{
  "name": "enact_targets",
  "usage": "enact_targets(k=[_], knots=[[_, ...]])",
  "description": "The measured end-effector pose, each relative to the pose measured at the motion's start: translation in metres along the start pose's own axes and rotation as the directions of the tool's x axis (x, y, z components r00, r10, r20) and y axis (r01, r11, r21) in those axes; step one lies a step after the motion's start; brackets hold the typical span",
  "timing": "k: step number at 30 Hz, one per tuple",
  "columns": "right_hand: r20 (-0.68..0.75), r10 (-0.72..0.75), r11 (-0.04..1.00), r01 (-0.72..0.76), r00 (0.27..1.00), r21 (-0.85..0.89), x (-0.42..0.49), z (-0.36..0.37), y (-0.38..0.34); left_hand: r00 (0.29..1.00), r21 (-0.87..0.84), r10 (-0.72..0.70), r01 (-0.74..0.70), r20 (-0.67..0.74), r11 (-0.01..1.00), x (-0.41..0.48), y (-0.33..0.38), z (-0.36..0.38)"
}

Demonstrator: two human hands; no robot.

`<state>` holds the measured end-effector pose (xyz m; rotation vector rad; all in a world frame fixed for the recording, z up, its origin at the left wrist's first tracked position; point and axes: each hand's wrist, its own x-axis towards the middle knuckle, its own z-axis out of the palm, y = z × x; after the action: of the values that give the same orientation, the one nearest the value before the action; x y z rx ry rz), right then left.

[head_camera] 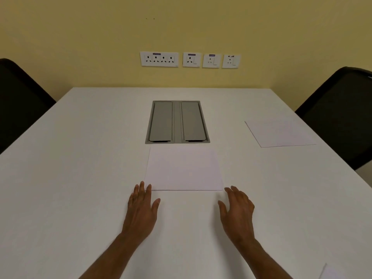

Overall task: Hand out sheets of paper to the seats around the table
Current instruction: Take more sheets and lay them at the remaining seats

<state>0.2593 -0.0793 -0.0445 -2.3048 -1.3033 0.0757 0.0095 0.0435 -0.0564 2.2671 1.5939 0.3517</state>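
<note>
Both hands are empty, fingers spread almost straight. The left hand has its fingertips at the near left corner of the paper stack, and the right hand hovers beside the near right corner. The stack lies just in front of the cable box. I think it is best to pin the stack with 1 hand and slide off only the top sheet. 1 sheet lies right of the box, by the right chair. The box's 2 grey lids are closed, so its content is hidden.

My one view: head-worn, wide-angle, close over the worktop, facing forward and down toward the wall.
</note>
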Motion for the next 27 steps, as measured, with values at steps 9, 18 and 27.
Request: enact_targets(k=[9,18,27], knots=[[0.063,0.126,0.984,-0.133,0.99,0.119,0.039,0.039,-0.013,1.0,-0.047,0.007,-0.008,-0.021,0.999,0.022,-0.019,0.022],[-0.06,0.192,0.954,-0.172,0.98,0.245,0.047,0.052,-0.011,0.996,0.006,0.065,-0.065,-0.063,0.998,0.02,-0.026,0.035],[-0.09,0.198,0.947,-0.167,0.976,0.276,0.044,0.052,-0.013,0.995,0.001,0.056,-0.056,-0.082,0.998,0.019,-0.025,0.035]])
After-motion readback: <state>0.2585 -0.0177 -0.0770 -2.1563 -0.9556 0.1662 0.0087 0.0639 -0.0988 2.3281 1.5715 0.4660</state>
